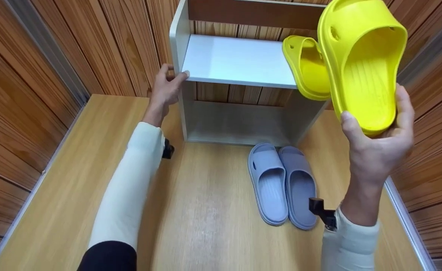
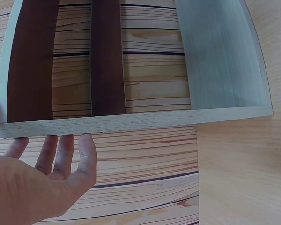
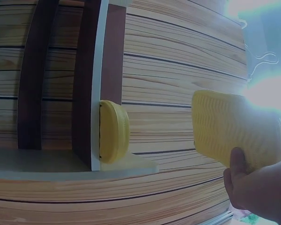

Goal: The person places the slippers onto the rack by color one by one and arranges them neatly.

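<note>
My right hand [image 1: 381, 150] grips a yellow slipper [image 1: 371, 81] by its heel end and holds it up, toe away from me, at the right of the shoe rack. Its ridged sole [image 3: 225, 124] shows in the right wrist view. A second yellow slipper [image 1: 315, 73] rests on the white upper shelf [image 1: 236, 60], at its right end and partly behind the held one. On the rack's left, my left hand [image 1: 166, 88] holds the side panel [image 2: 145, 122], thumb at the front edge and fingers against the outer face.
Two grey-blue slippers [image 1: 269, 188] stand side by side on the wooden floor [image 1: 205, 210] before the rack's right half. Beneath the upper shelf lies a lower shelf [image 1: 236, 120]. Wood-panelled walls [image 1: 13, 124] close in behind and on both sides.
</note>
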The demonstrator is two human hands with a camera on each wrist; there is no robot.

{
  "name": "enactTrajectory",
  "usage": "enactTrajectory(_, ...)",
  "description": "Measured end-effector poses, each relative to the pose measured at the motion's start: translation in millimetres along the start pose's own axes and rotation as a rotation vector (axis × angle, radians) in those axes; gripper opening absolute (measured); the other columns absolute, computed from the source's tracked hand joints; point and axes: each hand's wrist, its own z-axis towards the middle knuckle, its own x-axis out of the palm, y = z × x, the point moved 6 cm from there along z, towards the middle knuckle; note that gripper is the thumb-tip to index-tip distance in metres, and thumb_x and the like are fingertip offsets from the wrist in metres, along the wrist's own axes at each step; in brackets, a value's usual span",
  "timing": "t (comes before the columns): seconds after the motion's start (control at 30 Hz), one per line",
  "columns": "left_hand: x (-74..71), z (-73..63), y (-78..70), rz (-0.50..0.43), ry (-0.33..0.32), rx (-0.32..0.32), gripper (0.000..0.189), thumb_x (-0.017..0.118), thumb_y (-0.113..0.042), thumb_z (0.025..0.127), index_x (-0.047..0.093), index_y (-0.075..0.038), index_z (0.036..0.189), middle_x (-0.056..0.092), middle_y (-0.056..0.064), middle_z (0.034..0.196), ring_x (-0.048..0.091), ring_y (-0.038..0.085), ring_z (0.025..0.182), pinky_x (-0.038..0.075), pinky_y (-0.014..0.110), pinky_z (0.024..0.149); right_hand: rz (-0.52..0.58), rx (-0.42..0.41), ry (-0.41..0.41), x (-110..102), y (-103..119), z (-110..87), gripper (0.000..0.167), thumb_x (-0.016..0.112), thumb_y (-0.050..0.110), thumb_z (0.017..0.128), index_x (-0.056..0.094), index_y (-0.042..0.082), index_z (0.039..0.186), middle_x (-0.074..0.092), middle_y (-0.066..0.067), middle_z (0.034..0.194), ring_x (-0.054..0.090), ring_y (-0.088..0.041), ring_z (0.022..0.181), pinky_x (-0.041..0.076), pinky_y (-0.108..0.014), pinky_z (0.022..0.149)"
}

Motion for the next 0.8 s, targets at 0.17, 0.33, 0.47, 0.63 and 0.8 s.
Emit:
enactTrajectory(0.17,-1.0,0.9,-2.2,-0.01,-0.004,0.006,0.044,0.063,-0.037,0.1,0.047,-0.017,0.137,0.052,0.007,0.12,0.048,0.015,0.085,0.041,0.025,0.065,0.004,0.009,0.03,8,-11,-2.8,0.075,0.078,-0.005,0.067,0.053,-0.009,0.137,0.054,-0.023,0.131,0.048,-0.035,0.119,0.047,-0.037,0.097)
enactTrajectory(0.33,-0.2,3.2,-3.2,-0.004,-0.007,-0.001,0.044,0.063,-0.037,0.1,0.048,-0.018,0.136,0.051,0.006,0.121,0.049,0.015,0.088,0.043,0.028,0.069,-0.008,0.033,0.041,17,-12,-8.0,0.073,0.078,-0.004,0.069,0.054,-0.007,0.138,0.053,-0.021,0.132,0.048,-0.033,0.12,0.049,-0.035,0.095)
enactTrajectory(0.47,1.4,4.4,-3.4,0.004,-0.003,0.001,0.046,0.063,-0.039,0.1,0.047,-0.019,0.137,0.05,0.007,0.122,0.049,0.016,0.09,0.042,0.027,0.068,-0.019,0.044,0.05,24,-15,-10.2,0.072,0.078,-0.002,0.07,0.053,-0.007,0.138,0.054,-0.021,0.132,0.048,-0.033,0.119,0.05,-0.034,0.094)
enactTrajectory(0.63,-0.8,2.2,1.2,-0.009,-0.005,0.004,0.046,0.064,-0.036,0.099,0.046,-0.018,0.138,0.051,0.007,0.118,0.047,0.014,0.081,0.039,0.023,0.061,-0.004,0.092,0.064,32,-23,-11.1,0.074,0.078,-0.002,0.069,0.053,-0.008,0.138,0.053,-0.02,0.132,0.048,-0.032,0.119,0.049,-0.033,0.094)
enactTrajectory(0.8,-2.2,0.8,1.4,-0.005,-0.004,0.012,0.048,0.064,-0.037,0.099,0.045,-0.017,0.138,0.05,0.008,0.12,0.049,0.016,0.089,0.042,0.026,0.067,-0.035,0.108,0.09,36,-39,-6.3,0.076,0.078,0.001,0.07,0.051,-0.007,0.14,0.053,-0.019,0.134,0.047,-0.03,0.12,0.048,-0.034,0.093)
